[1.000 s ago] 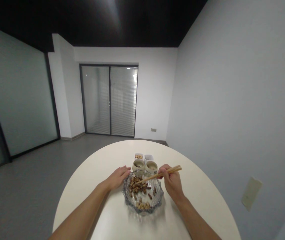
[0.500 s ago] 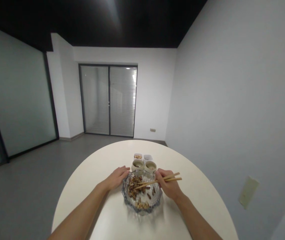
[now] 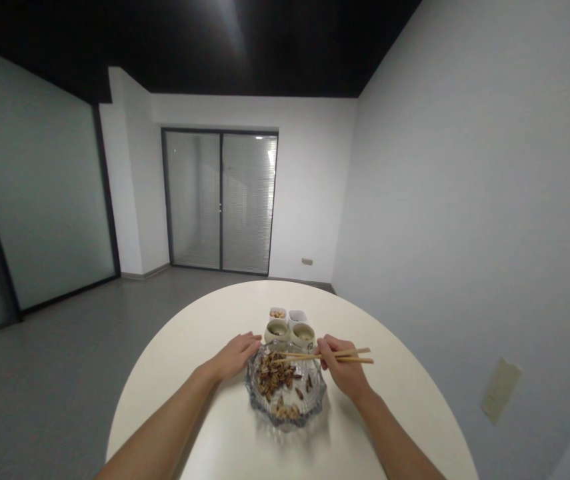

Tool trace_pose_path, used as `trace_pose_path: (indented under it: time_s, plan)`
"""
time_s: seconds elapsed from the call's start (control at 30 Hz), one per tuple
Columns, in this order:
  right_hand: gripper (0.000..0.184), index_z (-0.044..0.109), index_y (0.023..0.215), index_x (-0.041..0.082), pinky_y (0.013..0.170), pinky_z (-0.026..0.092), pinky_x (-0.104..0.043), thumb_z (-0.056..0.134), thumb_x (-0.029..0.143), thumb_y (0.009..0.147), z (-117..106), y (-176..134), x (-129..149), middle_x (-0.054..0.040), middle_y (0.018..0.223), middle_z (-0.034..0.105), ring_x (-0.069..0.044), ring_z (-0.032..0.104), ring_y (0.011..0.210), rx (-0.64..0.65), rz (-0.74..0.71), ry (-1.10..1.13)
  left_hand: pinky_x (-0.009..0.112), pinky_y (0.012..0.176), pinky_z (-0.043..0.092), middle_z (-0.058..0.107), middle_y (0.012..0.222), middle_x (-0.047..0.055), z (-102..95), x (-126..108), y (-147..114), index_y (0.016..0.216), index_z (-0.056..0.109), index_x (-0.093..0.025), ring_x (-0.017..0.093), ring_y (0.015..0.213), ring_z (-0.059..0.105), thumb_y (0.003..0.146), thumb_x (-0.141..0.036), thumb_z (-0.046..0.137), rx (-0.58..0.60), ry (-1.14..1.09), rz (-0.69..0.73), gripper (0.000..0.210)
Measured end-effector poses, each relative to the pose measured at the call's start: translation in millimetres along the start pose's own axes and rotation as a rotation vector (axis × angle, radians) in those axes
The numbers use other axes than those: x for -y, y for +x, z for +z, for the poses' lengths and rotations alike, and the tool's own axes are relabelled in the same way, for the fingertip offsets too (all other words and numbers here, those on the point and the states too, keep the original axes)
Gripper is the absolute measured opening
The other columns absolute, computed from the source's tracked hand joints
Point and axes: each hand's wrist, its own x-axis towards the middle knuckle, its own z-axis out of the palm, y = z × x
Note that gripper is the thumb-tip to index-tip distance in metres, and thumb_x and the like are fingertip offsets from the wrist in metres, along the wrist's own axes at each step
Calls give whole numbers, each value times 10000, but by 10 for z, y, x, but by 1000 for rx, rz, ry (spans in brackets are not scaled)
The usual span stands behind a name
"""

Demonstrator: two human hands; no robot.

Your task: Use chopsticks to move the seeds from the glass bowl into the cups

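Observation:
My right hand [image 3: 343, 367] is closed around a pair of chopsticks [image 3: 359, 361], whose tips reach over the upper part of a scalloped clear glass bowl [image 3: 289, 421]. A heap of brown, elongated pieces [image 3: 272, 375] fills the left side of this bowl, and a few more lie scattered to the right. Paler tan pieces [image 3: 287, 411] sit at its near edge. Whether the tips grip a piece is too small to tell. My left hand [image 3: 239, 353] lies by the bowl's upper left rim with its fingers stretched out, apparently touching the rim.
Just beyond the glass bowl stand two small beige bowls, a left one [image 3: 277, 331] with something dark inside and a right one [image 3: 303, 335]. Behind them are two white cups; the left cup [image 3: 277, 314] holds tan pieces. The round white table [image 3: 205, 433] has a wall [image 3: 465, 167] to its right.
My right hand has shifted slightly right, and the chopstick tips have moved up from the heap toward the bowl's far side. My left hand stays at the rim. The view has shifted a little.

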Motion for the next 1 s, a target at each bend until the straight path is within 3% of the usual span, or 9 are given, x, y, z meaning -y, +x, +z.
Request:
trace_pose_path:
  time_s: [0.23, 0.43, 1.0]
  plan:
    - [588, 665, 585, 206, 474, 367, -253, 539, 580, 1020, 13, 0, 21, 6, 495, 574, -148, 514, 475, 44, -45, -41, 516, 1294, 228, 583, 1556, 61, -13, -44, -5, 1416, 677, -266, 349, 1516, 409, 1031, -745, 309, -6, -3, 5, 716]
    - [606, 737, 662, 194, 459, 403, -256, 541, 661, 996, 6, 5, 26, -3, 478, 598, -150, 526, 437, -42, 22, 48, 512, 1294, 226, 583, 1556, 65, -28, -68, -21, 1418, 678, -251, 356, 1518, 403, 1028, -748, 289, -6, 3, 7, 742]
    - [680, 714, 682, 189, 420, 420, -253, 602, 836, 855, 280, 9, 5, -5, 468, 590, -147, 530, 413, -127, 275, 259, 531, 1298, 209, 570, 1567, 57, -29, -57, -33, 1401, 690, -258, 351, 1522, 398, 1045, -702, 331, -8, -11, -9, 673]
